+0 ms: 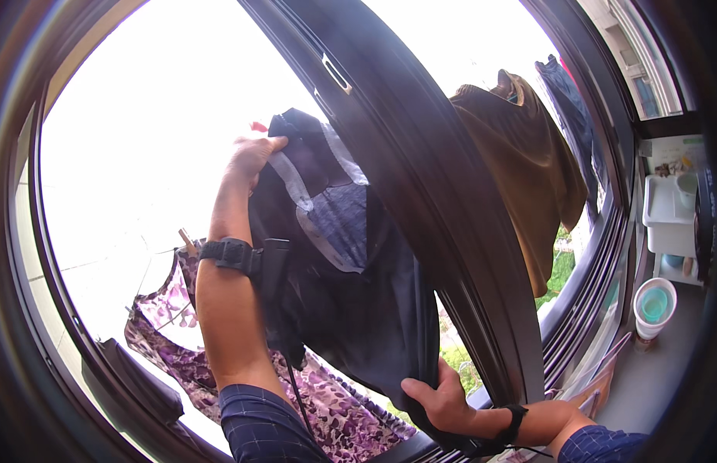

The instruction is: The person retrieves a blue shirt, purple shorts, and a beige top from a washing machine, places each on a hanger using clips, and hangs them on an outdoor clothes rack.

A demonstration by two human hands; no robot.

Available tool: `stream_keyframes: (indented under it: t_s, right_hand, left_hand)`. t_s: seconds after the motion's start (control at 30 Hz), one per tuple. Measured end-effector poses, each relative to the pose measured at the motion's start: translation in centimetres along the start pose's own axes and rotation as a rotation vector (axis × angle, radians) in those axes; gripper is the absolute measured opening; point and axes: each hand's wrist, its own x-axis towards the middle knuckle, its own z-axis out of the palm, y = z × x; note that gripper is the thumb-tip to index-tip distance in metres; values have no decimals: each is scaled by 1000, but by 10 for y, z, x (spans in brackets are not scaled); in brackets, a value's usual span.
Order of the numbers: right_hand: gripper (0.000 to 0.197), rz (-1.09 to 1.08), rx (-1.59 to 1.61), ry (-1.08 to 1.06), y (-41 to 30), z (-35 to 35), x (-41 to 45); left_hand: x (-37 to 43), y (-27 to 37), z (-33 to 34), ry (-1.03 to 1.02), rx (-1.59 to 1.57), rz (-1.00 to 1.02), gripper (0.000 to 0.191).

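Observation:
A black garment with a light grey waistband or trim hangs in the window opening between my hands. At its upper left edge, my left hand is raised and pinches the cloth. Lower down, my right hand grips the garment's side near the sill. Each arm wears a black strap; a dark device is fixed to the left one. Behind and below the garment hangs a purple patterned garment, with a wooden clothespin on the line near its top.
A dark window frame post crosses the view. Beyond it hang a brown garment and blue jeans. At the right, a white lidded bin and a white cup-like container stand near several pink hangers.

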Motion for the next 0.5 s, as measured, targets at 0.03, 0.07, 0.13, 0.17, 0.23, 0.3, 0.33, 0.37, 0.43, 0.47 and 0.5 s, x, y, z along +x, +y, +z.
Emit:
stream_keyframes:
  t_s: [0.03, 0.07, 0.13, 0.17, 0.23, 0.3, 0.33, 0.37, 0.43, 0.47, 0.5]
  right_hand:
    - [39, -5, -6, 8, -1, -2, 0]
    - [40, -4, -27, 12, -2, -5, 1]
    - [40, -2, -26, 3, 3, -6, 1]
    - [40, -3, -27, 6, 3, -5, 3]
    - [42, -25, -3, 2, 0, -1, 3]
    - [43, -12, -21, 1, -2, -4, 2]
    - [46, 1, -18, -24, -3, -7, 1]
    - [49, 14, -16, -49, -4, -8, 0]
    - [51, 9, -39, -42, -14, -6, -2]
    - [53, 11, -54, -40, -18, -5, -1]
    - [53, 8, -45, -58, -22, -1, -6]
  left_hand:
    - [-8, 14, 8, -5, 35, -21, 49]
    - [-13, 25, 14, -10, 71, -42, 49]
    - [-18, 35, 16, -10, 84, -59, 50]
    - [-19, 36, 18, -10, 99, -76, 51]
    - [-3, 18, 12, -31, 34, -93, 50]
    - [12, 7, 14, -59, -36, -112, 49]
    - [16, 7, 16, -71, -85, -142, 49]
    - [19, 7, 18, -83, -135, -172, 49]
    - [17, 18, 24, -177, -178, -203, 57]
    - [23, 16, 30, -216, -144, -176, 62]
    - [26, 18, 22, -235, -82, -154, 67]
